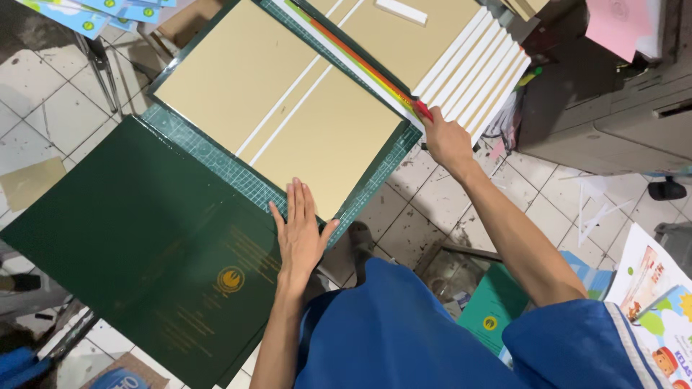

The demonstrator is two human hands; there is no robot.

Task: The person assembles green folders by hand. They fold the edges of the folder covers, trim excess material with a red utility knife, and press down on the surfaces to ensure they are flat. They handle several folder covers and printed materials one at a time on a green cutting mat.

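My left hand (299, 230) lies flat, fingers together, on the near edge of a green cutting mat (216, 162), touching tan cardboard panels (317, 130) glued on a dark green cover sheet. My right hand (447, 140) reaches to the mat's right corner and grips the end of a long ruler (360, 63) with red, orange and green stripes, which lies diagonally along the edge of the panels. A finished dark green book cover (137, 238) with a gold emblem lies to the left of my left hand.
A stack of white-edged boards (479, 72) fans out beyond the ruler. Pink paper (616, 25) and grey cabinets (613, 108) stand at the right. Colourful booklets (659, 302) and a small green booklet (490, 306) lie on the tiled floor (50, 108).
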